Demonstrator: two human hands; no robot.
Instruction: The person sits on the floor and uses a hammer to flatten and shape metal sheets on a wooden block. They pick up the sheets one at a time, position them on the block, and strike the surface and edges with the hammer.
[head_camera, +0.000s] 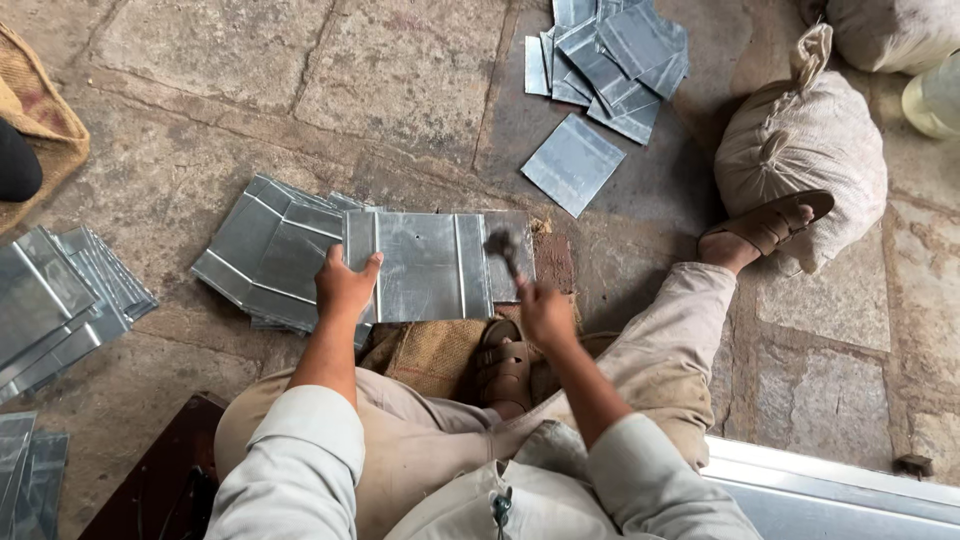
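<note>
A folded grey metal sheet (430, 265) lies flat on the stone floor in front of me. My left hand (343, 285) presses on its left edge, thumb on top. My right hand (545, 312) grips a small hammer (502, 250), blurred, with its head over the sheet's right part. The sheet has raised folds running top to bottom.
A stack of similar folded sheets (270, 250) lies just left of the worked sheet. Flat square sheets (605, 55) are heaped at the top, more stacks (60, 300) at the far left. A tied sack (800, 150) sits by my right sandalled foot (765, 225). A burlap pad (425, 355) lies under my left foot.
</note>
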